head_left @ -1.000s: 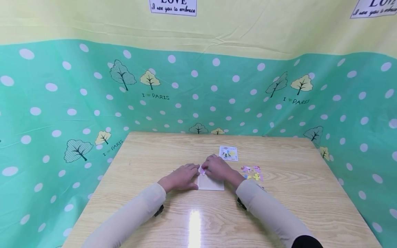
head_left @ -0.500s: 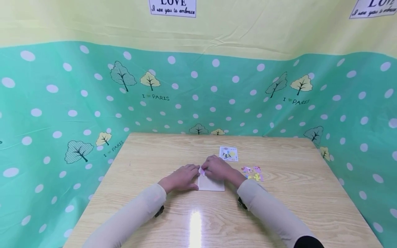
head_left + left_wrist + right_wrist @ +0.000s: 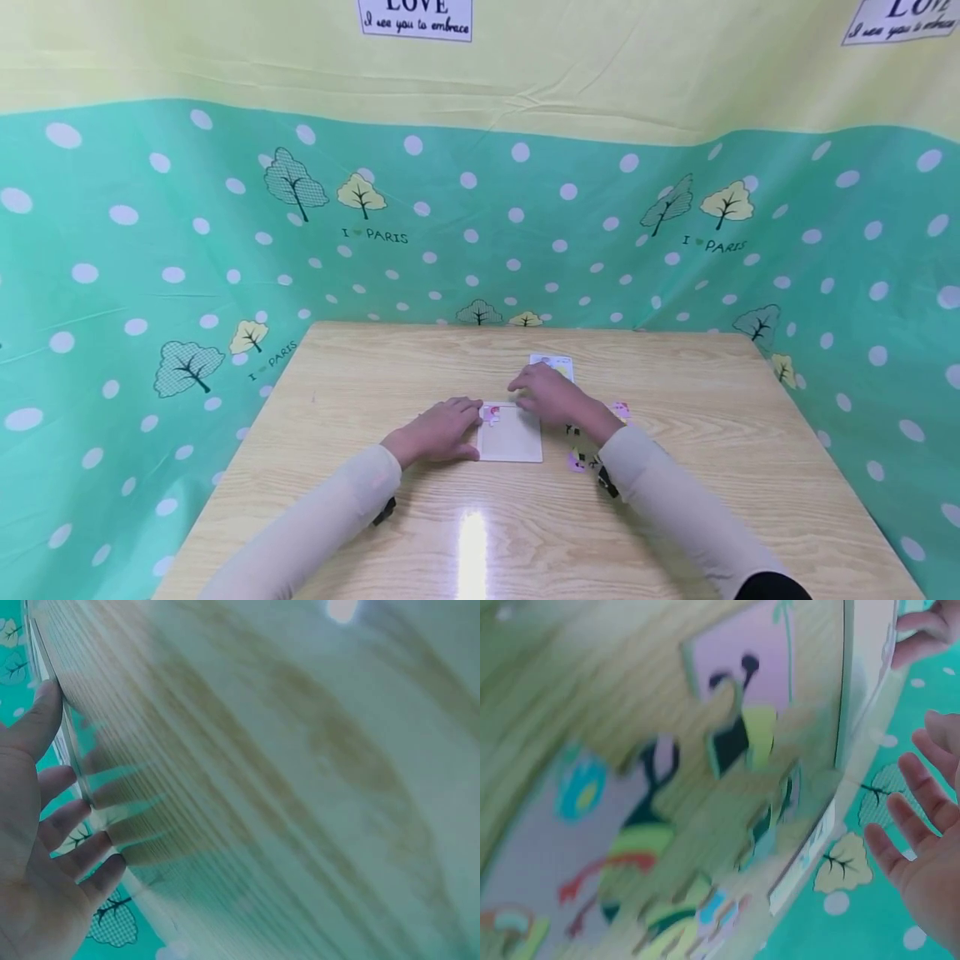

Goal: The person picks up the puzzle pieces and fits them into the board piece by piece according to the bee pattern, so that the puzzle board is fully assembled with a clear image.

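A white square puzzle tray [image 3: 517, 437] lies on the table, with a small pink puzzle piece [image 3: 491, 414] in its back left corner. My left hand [image 3: 438, 429] rests at the tray's left side; in the left wrist view its thumb and fingers [image 3: 101, 881] are extended along the edge. My right hand [image 3: 553, 395] is over the tray's back right corner, holding nothing, and partly covers a picture card [image 3: 561, 363]. Its fingers look relaxed and spread in the right wrist view. Loose puzzle pieces [image 3: 577, 461] lie right of the tray, some hidden under the right forearm.
Larger in the right wrist view are several loose pieces, including a pink one [image 3: 769, 656] and a bee-patterned one [image 3: 641, 840]. The wooden table [image 3: 360, 367] is bordered by a green dotted cloth [image 3: 420, 275] behind and at both sides.
My right hand has let go of the pink piece in the tray's corner and moved to the right, uncovering the tray and overlapping the card. The left hand stays put.
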Tool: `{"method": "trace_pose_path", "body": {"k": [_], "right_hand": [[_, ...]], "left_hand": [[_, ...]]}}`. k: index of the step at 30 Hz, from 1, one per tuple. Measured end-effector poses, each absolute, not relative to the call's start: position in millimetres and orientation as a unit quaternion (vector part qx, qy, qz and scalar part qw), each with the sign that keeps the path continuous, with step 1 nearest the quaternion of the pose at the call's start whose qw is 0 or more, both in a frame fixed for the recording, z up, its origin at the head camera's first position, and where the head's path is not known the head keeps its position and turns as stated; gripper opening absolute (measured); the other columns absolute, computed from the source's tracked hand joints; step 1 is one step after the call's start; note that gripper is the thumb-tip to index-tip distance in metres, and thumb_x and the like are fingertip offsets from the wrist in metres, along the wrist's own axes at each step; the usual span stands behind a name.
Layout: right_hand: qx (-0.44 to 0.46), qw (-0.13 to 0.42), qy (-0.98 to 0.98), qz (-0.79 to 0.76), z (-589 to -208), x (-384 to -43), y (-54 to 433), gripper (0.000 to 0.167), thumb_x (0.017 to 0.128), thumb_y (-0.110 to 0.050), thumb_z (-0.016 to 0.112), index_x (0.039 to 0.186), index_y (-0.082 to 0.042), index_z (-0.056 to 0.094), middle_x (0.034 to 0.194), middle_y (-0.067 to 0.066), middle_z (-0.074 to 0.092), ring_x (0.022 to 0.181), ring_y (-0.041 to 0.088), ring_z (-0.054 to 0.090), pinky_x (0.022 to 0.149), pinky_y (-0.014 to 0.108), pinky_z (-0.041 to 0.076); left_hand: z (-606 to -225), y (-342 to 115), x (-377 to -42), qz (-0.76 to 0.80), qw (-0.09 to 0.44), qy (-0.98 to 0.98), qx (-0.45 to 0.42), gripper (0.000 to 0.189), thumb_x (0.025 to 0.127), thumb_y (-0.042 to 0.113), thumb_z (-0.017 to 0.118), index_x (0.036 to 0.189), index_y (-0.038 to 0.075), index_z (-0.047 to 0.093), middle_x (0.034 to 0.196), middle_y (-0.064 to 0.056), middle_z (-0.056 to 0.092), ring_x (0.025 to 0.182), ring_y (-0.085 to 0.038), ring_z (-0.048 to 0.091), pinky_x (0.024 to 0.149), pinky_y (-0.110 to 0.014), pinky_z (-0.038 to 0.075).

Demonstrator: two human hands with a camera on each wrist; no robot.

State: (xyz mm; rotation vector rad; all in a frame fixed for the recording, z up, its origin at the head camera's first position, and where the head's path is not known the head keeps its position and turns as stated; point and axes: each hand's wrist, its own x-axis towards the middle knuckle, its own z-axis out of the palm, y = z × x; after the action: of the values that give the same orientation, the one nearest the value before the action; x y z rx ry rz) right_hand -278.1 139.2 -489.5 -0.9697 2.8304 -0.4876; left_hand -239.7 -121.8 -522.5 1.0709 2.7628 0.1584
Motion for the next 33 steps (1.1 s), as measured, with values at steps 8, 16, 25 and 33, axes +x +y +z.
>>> {"method": "trace_pose_path", "body": {"k": [8, 16, 25, 33], "right_hand": [[-0.314, 0.054, 0.934, -0.161, -487, -280, 163, 0.027, 0.098, -0.021, 0.065, 0.123, -0.012, 0.073, 0.124, 0.006, 0.07, 0.13, 0.032, 0.057, 0.118, 0.053, 0.042], [-0.312, 0.052, 0.932, -0.175, -491, -275, 189, 0.029, 0.097, -0.019, 0.064, 0.123, -0.008, 0.072, 0.12, 0.009, 0.072, 0.118, 0.031, 0.062, 0.11, 0.054, 0.048], [-0.268, 0.055, 0.945, -0.182, -496, -276, 216, 0.029, 0.098, -0.021, 0.066, 0.125, -0.011, 0.072, 0.125, 0.008, 0.07, 0.123, 0.032, 0.06, 0.11, 0.054, 0.049], [-0.264, 0.049, 0.949, -0.164, -494, -270, 234, 0.03, 0.093, -0.017, 0.071, 0.121, -0.009, 0.073, 0.12, 0.011, 0.072, 0.116, 0.033, 0.063, 0.104, 0.055, 0.052]], "left_hand": [[-525, -121, -240, 0.056, 0.09, 0.927, 0.36, 0.066, 0.09, 0.057, 0.068, 0.138, 0.012, 0.059, 0.16, -0.013, 0.043, 0.148, -0.036, 0.04, 0.122, -0.052, 0.037], [-523, -121, -238, 0.053, 0.081, 0.926, 0.365, 0.066, 0.09, 0.058, 0.067, 0.137, 0.012, 0.059, 0.159, -0.014, 0.044, 0.147, -0.036, 0.041, 0.122, -0.051, 0.038], [-522, -123, -238, 0.053, 0.084, 0.927, 0.362, 0.066, 0.09, 0.058, 0.068, 0.136, 0.012, 0.059, 0.159, -0.013, 0.044, 0.148, -0.036, 0.041, 0.122, -0.051, 0.038], [-520, -123, -237, 0.052, 0.081, 0.927, 0.362, 0.066, 0.091, 0.057, 0.068, 0.137, 0.011, 0.059, 0.159, -0.014, 0.044, 0.148, -0.036, 0.041, 0.123, -0.05, 0.037]]}}
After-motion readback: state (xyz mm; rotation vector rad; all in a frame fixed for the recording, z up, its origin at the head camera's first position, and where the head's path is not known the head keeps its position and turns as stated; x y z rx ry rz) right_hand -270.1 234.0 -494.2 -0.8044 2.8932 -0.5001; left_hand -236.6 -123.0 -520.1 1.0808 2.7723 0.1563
